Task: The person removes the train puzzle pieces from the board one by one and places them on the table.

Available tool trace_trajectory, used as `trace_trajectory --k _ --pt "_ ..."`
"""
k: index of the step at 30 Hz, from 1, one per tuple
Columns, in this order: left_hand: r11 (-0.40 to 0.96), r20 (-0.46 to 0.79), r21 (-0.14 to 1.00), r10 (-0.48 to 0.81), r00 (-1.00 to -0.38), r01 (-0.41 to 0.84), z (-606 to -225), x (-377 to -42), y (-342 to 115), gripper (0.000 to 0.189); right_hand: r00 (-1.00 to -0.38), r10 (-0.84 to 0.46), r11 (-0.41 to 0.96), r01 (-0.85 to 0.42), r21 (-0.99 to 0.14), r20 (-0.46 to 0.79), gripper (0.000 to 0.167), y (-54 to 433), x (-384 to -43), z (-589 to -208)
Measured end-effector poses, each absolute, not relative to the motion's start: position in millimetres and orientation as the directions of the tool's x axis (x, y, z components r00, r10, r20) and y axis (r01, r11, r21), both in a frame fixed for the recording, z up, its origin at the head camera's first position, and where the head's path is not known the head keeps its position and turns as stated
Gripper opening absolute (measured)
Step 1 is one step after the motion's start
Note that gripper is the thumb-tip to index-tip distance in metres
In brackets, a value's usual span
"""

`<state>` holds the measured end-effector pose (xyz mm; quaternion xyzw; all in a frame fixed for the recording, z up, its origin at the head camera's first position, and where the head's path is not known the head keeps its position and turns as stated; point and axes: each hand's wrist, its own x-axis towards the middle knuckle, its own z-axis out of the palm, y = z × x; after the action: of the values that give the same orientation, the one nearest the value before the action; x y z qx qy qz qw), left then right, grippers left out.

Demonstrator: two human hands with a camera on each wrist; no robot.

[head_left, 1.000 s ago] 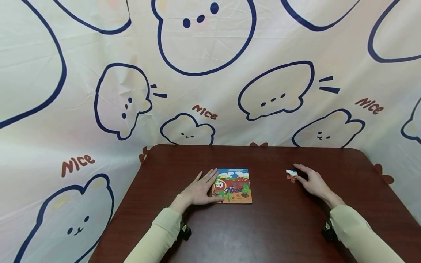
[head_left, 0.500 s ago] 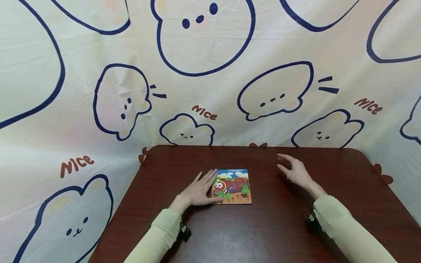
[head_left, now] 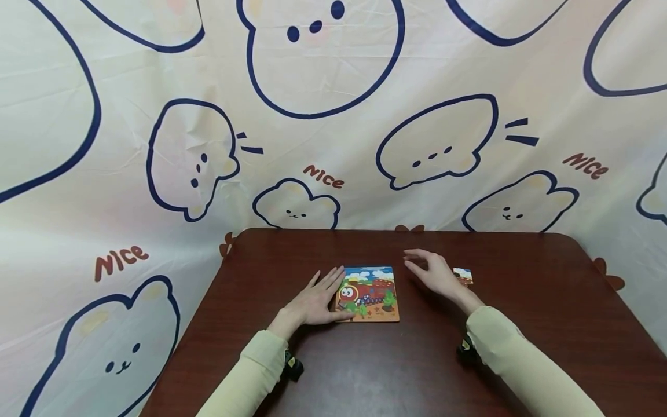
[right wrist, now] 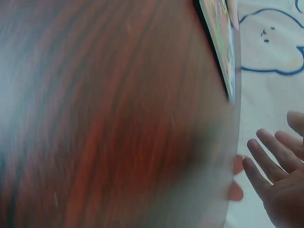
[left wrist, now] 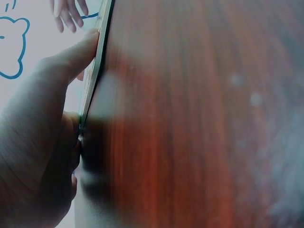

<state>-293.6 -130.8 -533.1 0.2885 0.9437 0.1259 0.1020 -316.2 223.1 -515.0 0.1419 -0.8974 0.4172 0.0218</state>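
Note:
A square jigsaw puzzle (head_left: 372, 295) with a red train, clouds and cactuses lies flat on the table. My left hand (head_left: 311, 302) rests along its left side, fingers spread and thumb over the lower left edge; in the left wrist view the thumb (left wrist: 78, 57) touches the board's rim. To the right of the puzzle, my right hand (head_left: 435, 277) hovers with nothing in it, its fingers loosely extended. The right wrist view shows that hand (right wrist: 280, 175) apart from the board (right wrist: 221, 42). Just behind it lies a small puzzle piece (head_left: 462, 273), partly covered by the hand.
The dark brown wooden table (head_left: 354, 370) reaches back to a pale cloth backdrop (head_left: 359, 145) printed with blue-outlined bears. A black wrist camera (head_left: 293, 366) sits under the left cuff and another (head_left: 466, 351) under the right.
My right hand has moved left, from beside the small puzzle piece toward the puzzle's right edge. The piece stays on the table. My left hand has kept its place.

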Motion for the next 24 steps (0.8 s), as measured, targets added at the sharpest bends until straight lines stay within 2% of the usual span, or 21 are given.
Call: trace_trajectory --k 14,24 --pt "0.797 -0.126 0.304 0.577 -0.807 0.523 -534 -294 -132 0.114 -0.942 -0.315 0.563 -0.281 -0.777 0.113 0.032 177 -319 -523" --pt "0.803 -0.133 0.311 0.567 -0.813 0.509 -532 -293 -132 0.114 -0.937 -0.344 0.583 -0.259 -0.77 0.055 0.026 157 -326 -525"
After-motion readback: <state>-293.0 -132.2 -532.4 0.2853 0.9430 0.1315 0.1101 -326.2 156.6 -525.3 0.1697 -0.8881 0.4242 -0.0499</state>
